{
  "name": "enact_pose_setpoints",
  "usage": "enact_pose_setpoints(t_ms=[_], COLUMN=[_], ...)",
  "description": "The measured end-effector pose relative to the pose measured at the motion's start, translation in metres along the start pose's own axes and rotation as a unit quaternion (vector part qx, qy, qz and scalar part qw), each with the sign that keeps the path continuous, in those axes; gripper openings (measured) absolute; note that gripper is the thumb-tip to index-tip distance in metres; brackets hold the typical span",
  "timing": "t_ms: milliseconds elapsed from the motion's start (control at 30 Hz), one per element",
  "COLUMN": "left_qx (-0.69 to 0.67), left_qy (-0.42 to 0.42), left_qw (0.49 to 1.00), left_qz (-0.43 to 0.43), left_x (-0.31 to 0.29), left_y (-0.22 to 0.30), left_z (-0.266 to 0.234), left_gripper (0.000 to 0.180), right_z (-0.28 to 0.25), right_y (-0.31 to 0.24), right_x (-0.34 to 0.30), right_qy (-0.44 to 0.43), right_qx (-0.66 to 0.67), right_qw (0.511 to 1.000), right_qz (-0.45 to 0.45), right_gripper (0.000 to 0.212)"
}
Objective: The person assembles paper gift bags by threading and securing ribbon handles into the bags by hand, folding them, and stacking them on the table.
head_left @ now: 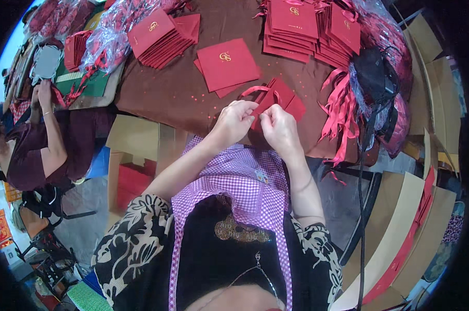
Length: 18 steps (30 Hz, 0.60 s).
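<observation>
A red paper gift bag point(295, 107) lies tilted at the near edge of the table, with a thin red ribbon point(254, 89) looped at its top. My left hand point(234, 121) is closed at the bag's left side, fingertips pinched where one end of the ribbon runs in. Close beside it, my right hand point(280, 129) pinches at the bag's near side, thumb against the bent fingers, by another bit of ribbon. The fingers mostly cover what they grip. Just beyond, two flat red bags point(228, 65) lie overlapped, a gold mark on the upper one.
Stacks of red bags stand at the far left point(157, 39) and far right point(291, 26). Loose red ribbons point(340, 111) hang over the table's right edge beside a black cable point(366, 135). Open cardboard boxes point(133, 137) flank me. On the left, a person point(48, 135) works with raised hands.
</observation>
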<state>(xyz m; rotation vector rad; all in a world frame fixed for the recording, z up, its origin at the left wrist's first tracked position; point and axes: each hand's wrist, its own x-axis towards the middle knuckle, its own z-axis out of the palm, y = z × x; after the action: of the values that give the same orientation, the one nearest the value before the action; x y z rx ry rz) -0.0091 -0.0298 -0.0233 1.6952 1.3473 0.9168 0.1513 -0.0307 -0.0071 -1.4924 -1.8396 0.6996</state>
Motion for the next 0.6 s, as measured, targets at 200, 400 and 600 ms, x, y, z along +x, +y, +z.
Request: enact_pose_setpoints(t_ms=[200,400,600], left_qx=[0.004,0.058,0.061], left_qy=[0.000,0.023,0.038], left_qw=[0.999,0.995,0.993], left_qz=[0.043,0.082,0.089], left_x=[0.002,0.002,-0.007], left_y=[0.006,0.006,0.010], left_z=[-0.002,0.002,0.009], left_gripper=[0.031,0.031,0.028], right_z=[-0.002,0.006,0.000], right_y=[-0.007,-0.010,0.001], right_x=[0.002,-0.001,-0.001], right_qy=[-0.022,-0.018,-0.015], right_qx=[-0.219,-0.289,0.005], right_qw=[0.963,0.939,0.999], right_qz=[-0.155,-0.187,0.028], right_gripper=[0.007,0.010,0.015])
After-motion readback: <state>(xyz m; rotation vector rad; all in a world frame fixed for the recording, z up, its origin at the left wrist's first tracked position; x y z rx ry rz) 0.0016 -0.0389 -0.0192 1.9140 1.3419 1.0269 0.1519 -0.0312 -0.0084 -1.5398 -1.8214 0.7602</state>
